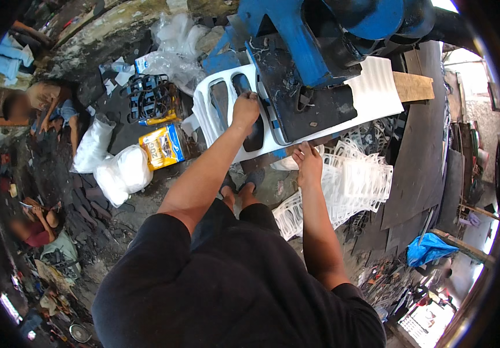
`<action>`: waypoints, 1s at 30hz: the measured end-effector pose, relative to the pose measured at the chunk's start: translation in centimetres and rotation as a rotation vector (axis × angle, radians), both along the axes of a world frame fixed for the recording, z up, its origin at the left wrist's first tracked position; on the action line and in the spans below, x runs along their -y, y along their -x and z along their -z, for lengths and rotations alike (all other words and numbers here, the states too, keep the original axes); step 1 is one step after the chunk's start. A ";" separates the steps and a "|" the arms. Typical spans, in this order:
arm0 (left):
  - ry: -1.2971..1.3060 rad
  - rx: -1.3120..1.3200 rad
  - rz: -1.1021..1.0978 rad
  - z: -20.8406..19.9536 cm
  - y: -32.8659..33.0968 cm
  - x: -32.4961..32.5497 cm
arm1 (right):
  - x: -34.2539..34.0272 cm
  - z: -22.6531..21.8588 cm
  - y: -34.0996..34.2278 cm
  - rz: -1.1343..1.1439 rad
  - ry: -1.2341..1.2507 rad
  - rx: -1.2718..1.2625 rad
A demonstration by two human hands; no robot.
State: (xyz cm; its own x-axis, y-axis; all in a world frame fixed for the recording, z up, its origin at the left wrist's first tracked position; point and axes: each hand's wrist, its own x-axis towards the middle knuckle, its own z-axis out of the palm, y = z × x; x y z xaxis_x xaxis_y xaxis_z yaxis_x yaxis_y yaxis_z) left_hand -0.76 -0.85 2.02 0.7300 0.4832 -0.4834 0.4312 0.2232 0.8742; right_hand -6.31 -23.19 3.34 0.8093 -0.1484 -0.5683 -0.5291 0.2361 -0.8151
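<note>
A white foam sheet (374, 87) lies across a machine's work surface in front of me, with long sole-shaped openings cut in its left part. My left hand (246, 110) is closed over one of these dark sole shapes (254, 138); what its fingers hold is hidden. At the near edge of the sheet, my right hand (309, 163) has its fingertips pinched on the rim. Between and beyond my hands, a dark flat board (319, 116) rests on the sheet, under the blue machine (305, 40).
White cut-out foam scraps (360, 180) are heaped below right. To the left are filled white plastic bags (123, 174), a yellow-and-blue package (163, 147) and a stack of black strapped pieces (148, 97). Dark sheets (415, 174) lean at right. Other people sit at far left.
</note>
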 end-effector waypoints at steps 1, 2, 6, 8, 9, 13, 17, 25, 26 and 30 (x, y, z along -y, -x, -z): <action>0.044 0.020 -0.049 0.0 0.0 0.1 | -0.4 -0.3 -0.7 0.028 -0.017 -0.047; 0.089 0.040 -0.098 0.0 -0.2 0.1 | -0.4 -0.3 -1.1 0.036 -0.013 -0.052; 0.151 0.002 -0.061 -3.1 0.2 0.3 | 0.8 1.4 -1.8 0.076 -0.066 -0.081; 0.162 -0.012 -0.073 -3.6 -0.2 0.3 | 1.1 1.4 -2.2 0.078 -0.121 -0.070; 0.168 -0.018 -0.078 -3.9 -0.4 0.3 | 1.4 1.5 -2.4 0.081 -0.145 -0.055; 0.257 -0.015 -0.064 -2.7 -2.3 0.5 | 1.2 0.4 -4.2 0.127 -0.188 0.023; 0.442 0.119 -0.069 -3.1 -3.7 1.4 | 3.2 1.5 -6.6 0.122 -0.188 0.014; 0.676 0.281 -0.014 -5.6 -4.3 2.1 | 4.7 2.7 -10.1 0.102 -0.164 0.015; 0.695 0.316 -0.009 -5.3 -4.3 2.2 | 4.9 3.1 -10.3 0.088 -0.171 0.024; 0.583 0.204 -0.165 -5.2 -3.1 2.6 | 6.7 0.6 -9.9 -0.162 0.023 -0.032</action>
